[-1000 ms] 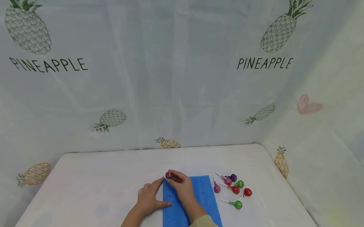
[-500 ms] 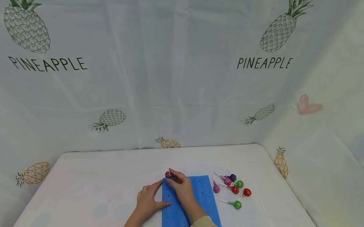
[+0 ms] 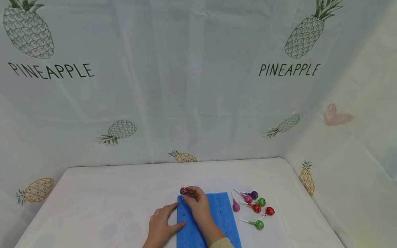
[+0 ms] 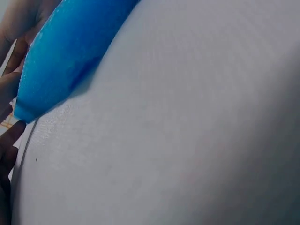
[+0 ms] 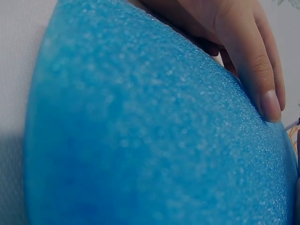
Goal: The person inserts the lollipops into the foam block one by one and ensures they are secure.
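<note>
A blue foam block (image 3: 226, 225) with small dark holes lies on the white table. At its far left corner my right hand (image 3: 200, 209) pinches a lollipop (image 3: 183, 190) in a red and dark wrapper, its round head uppermost; the stick is hidden in the head view. My left hand (image 3: 159, 226) lies along the block's left side, thumb on top and forefinger stretched to the edge near the corner. The left wrist view shows the foam (image 4: 70, 51) with fingertips around its corner. In the right wrist view, the left thumb (image 5: 262, 89) touches the foam surface.
Several lollipops lie loose right of the block: a purple one (image 3: 253, 195), pink ones, red ones, and green ones, with a green lollipop (image 3: 259, 224) nearest me. A pineapple-print curtain (image 3: 194, 80) hangs behind and beside the table (image 3: 103, 213).
My left hand has slid slightly back toward me, its forefinger lower along the block's edge, and its sleeve has left the view. The right hand still pinches the lollipop at the same corner.
</note>
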The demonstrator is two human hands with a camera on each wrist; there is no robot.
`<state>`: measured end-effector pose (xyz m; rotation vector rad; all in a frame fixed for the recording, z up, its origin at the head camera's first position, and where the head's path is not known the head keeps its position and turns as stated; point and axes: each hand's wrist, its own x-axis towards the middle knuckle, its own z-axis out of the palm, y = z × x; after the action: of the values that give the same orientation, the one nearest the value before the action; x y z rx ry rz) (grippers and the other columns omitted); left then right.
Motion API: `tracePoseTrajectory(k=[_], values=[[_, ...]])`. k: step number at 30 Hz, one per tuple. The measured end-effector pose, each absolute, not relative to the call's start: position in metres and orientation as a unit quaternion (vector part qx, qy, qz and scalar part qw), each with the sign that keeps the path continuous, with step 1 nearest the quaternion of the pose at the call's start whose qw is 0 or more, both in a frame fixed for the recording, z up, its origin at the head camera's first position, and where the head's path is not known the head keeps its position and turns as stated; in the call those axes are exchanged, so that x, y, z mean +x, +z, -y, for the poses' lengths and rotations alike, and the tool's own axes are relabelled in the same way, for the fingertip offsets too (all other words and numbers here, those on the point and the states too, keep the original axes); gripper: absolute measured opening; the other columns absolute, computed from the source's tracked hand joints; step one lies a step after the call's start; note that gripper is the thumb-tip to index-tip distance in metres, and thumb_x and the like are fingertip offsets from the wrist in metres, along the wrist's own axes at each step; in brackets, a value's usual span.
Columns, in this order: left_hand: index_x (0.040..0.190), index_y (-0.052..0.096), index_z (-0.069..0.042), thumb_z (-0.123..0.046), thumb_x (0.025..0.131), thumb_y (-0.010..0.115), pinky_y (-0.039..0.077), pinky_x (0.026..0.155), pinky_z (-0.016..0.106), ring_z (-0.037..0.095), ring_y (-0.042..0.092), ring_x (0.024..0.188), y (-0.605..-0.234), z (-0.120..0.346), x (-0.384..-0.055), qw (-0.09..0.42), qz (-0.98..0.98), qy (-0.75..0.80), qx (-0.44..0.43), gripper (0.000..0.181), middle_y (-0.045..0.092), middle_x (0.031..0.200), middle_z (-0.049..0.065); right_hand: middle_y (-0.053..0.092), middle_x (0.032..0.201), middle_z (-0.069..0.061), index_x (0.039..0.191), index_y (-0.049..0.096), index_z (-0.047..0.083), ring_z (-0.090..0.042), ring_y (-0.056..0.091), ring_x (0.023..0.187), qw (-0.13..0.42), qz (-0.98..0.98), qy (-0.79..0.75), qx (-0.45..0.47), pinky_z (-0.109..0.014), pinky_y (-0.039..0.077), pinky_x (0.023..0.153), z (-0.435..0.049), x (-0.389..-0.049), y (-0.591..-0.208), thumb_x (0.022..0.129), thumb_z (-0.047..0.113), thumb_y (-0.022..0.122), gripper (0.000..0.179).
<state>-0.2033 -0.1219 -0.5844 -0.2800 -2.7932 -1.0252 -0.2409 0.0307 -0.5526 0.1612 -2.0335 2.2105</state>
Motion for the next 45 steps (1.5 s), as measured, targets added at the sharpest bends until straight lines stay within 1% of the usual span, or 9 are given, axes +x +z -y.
tracePoseTrajectory(k=[5,10,16,21,26,33,35,40,45], values=[[0.132,0.060,-0.015,-0.052,0.074,0.079,0.040,0.089,0.055,0.031,0.054,0.111,-0.585,0.122,-0.200,0.088,0.928,-0.349,-0.094,0.071,0.062,0.127,0.005,0.066,0.108,-0.017,0.113,0.063,-0.007,-0.026,0.065,0.101,0.062,0.666,0.740,0.063,-0.025,0.052,0.083,-0.031,-0.233,-0.541,0.087,-0.004,0.069,0.027],[0.133,0.060,-0.015,-0.051,0.075,0.079,0.039,0.091,0.056,0.031,0.053,0.112,-0.586,0.122,-0.200,0.082,0.926,-0.356,-0.093,0.072,0.062,0.128,0.006,0.065,0.109,-0.019,0.114,0.062,-0.009,-0.025,0.065,0.100,0.069,0.663,0.743,0.070,-0.026,0.052,0.084,-0.031,-0.231,-0.540,0.087,-0.005,0.068,0.028],[0.132,0.060,-0.014,-0.050,0.073,0.081,0.039,0.091,0.057,0.031,0.053,0.112,-0.586,0.122,-0.202,0.073,0.926,-0.360,-0.092,0.072,0.061,0.128,0.006,0.062,0.113,-0.022,0.119,0.058,-0.012,-0.032,0.063,0.104,0.060,0.665,0.741,0.063,-0.027,0.052,0.085,-0.033,-0.228,-0.538,0.088,-0.005,0.067,0.034],[0.132,0.060,-0.015,-0.048,0.073,0.081,0.037,0.091,0.057,0.033,0.051,0.114,-0.586,0.121,-0.203,0.056,0.922,-0.370,-0.099,0.071,0.061,0.128,0.006,0.060,0.120,-0.023,0.124,0.056,-0.009,-0.039,0.057,0.113,0.059,0.690,0.720,0.045,-0.032,0.052,0.088,-0.041,-0.226,-0.543,0.088,-0.001,0.068,0.039],[0.133,0.059,-0.018,-0.050,0.073,0.081,0.036,0.093,0.058,0.034,0.050,0.118,-0.587,0.122,-0.204,0.046,0.923,-0.369,-0.102,0.071,0.059,0.130,0.006,0.060,0.125,-0.017,0.126,0.057,-0.004,-0.034,0.055,0.117,0.061,0.700,0.711,0.015,-0.030,0.051,0.088,-0.054,-0.222,-0.554,0.089,0.007,0.070,0.041],[0.136,0.057,-0.019,-0.051,0.074,0.080,0.033,0.097,0.061,0.036,0.045,0.124,-0.580,0.124,-0.201,0.014,0.928,-0.359,-0.096,0.074,0.055,0.135,0.007,0.062,0.117,-0.026,0.119,0.060,-0.008,-0.042,0.057,0.109,0.077,0.694,0.716,-0.003,-0.023,0.052,0.080,-0.072,-0.198,-0.532,0.087,-0.001,0.070,0.034],[0.137,0.056,-0.018,-0.051,0.074,0.080,0.031,0.098,0.061,0.036,0.044,0.125,-0.578,0.124,-0.200,0.004,0.928,-0.361,-0.095,0.075,0.054,0.137,0.008,0.063,0.116,-0.025,0.118,0.060,-0.009,-0.039,0.059,0.107,0.081,0.691,0.718,-0.004,-0.021,0.051,0.079,-0.078,-0.195,-0.533,0.086,-0.001,0.071,0.035],[0.140,0.052,-0.018,-0.051,0.073,0.080,0.028,0.100,0.062,0.037,0.041,0.127,-0.575,0.126,-0.199,-0.015,0.923,-0.370,-0.109,0.080,0.051,0.140,0.009,0.063,0.118,-0.023,0.122,0.059,-0.009,-0.035,0.061,0.105,0.068,0.684,0.726,0.003,-0.024,0.051,0.084,-0.101,-0.193,-0.551,0.082,-0.003,0.074,0.043],[0.142,0.050,-0.017,-0.054,0.069,0.082,0.027,0.100,0.063,0.038,0.039,0.128,-0.575,0.129,-0.201,-0.027,0.922,-0.365,-0.124,0.088,0.049,0.142,0.009,0.064,0.118,-0.021,0.122,0.060,-0.008,-0.032,0.062,0.104,0.054,0.703,0.709,-0.003,-0.026,0.050,0.088,-0.123,-0.185,-0.551,0.078,-0.002,0.078,0.048]])
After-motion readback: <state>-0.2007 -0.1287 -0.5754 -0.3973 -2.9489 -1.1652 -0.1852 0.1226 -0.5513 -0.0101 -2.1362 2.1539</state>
